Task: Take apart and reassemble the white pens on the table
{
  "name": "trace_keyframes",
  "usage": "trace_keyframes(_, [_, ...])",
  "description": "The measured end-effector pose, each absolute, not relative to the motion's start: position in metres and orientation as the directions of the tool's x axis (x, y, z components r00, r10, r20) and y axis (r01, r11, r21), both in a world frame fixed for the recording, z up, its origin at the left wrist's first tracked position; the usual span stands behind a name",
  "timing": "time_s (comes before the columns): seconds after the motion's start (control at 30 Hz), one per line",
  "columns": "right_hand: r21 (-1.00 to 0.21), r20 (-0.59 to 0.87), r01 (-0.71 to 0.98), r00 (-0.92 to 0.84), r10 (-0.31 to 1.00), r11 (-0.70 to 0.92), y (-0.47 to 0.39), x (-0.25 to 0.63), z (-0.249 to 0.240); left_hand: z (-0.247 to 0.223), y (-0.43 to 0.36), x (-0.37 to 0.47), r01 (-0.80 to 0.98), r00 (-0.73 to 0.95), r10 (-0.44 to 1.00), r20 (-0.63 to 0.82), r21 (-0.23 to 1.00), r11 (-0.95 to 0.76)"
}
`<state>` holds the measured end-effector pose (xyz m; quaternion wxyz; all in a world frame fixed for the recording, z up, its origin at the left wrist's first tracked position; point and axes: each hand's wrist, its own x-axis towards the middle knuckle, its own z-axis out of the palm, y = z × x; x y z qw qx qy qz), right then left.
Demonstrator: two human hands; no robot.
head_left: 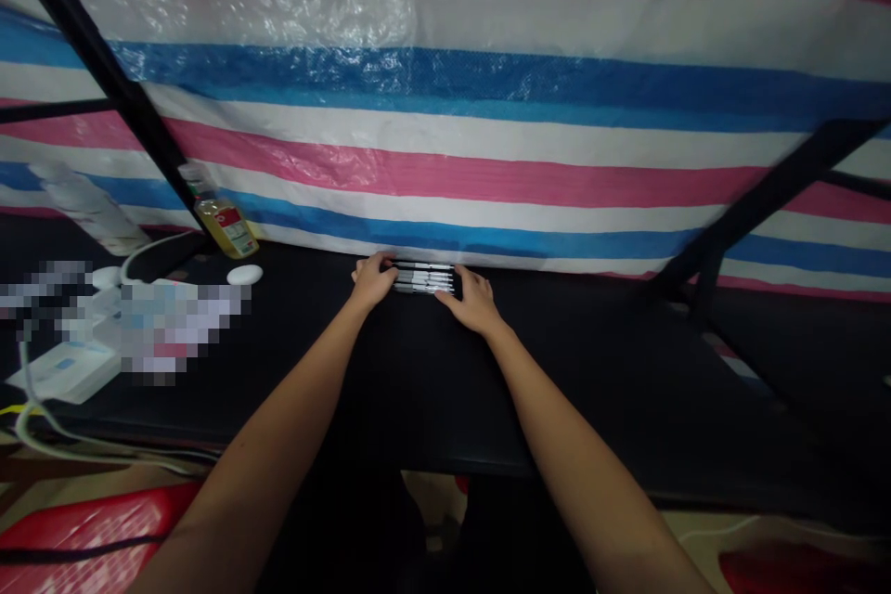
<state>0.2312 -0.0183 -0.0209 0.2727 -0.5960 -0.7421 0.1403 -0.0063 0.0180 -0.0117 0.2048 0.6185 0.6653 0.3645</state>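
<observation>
Several slim pens point(426, 278) lie side by side in a row on the black table point(432, 371), near its back edge. They look dark with pale or silvery parts; finer detail is too small to tell. At their left ends, my left hand point(374, 280) has its thumb and fingers closed about the bunch. My right hand point(476, 299) pinches the opposite ends, thumb at the near side and fingers at the far side. Parts of the pens' ends are hidden behind my fingers.
A striped plastic sheet point(459, 176) hangs behind the table. To the left stand a bottle of yellow liquid point(235, 227), a clear bottle point(94, 209), a white oval object point(245, 275), a white box point(66, 371) and cables. Dark frame bars slant at both sides. A red stool point(90, 529) is below left.
</observation>
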Motion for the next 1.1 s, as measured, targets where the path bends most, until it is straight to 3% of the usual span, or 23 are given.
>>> trace_keyframes(0.3, [-0.495, 0.249, 0.828, -0.153, 0.956, 0.262, -0.018, 0.231, -0.024, -0.014, 0.022, -0.002, 0.722, -0.135, 0.976, 0.171, 0.692, -0.022])
trace_keyframes(0.53, [-0.512, 0.296, 0.821, -0.108, 0.949, 0.253, -0.014, 0.234, -0.030, -0.018, 0.025, -0.010, 0.735, -0.236, 0.943, 0.236, 0.677, 0.015])
trace_keyframes(0.63, [-0.493, 0.289, 0.849, -0.042, 0.956, 0.187, -0.010, 0.243, -0.033, -0.019, 0.020, -0.019, 0.819, -0.269, 0.924, 0.270, 0.569, 0.073])
trace_keyframes(0.8, [-0.350, 0.263, 0.930, -0.017, 0.965, 0.111, -0.012, 0.257, -0.033, -0.024, 0.010, -0.024, 0.928, -0.190, 0.928, 0.320, 0.368, 0.063])
trace_keyframes(1.1, [-0.247, 0.255, 0.953, -0.112, 0.960, 0.177, -0.019, 0.258, -0.034, -0.025, 0.001, -0.015, 0.971, -0.125, 0.946, 0.299, 0.234, 0.055])
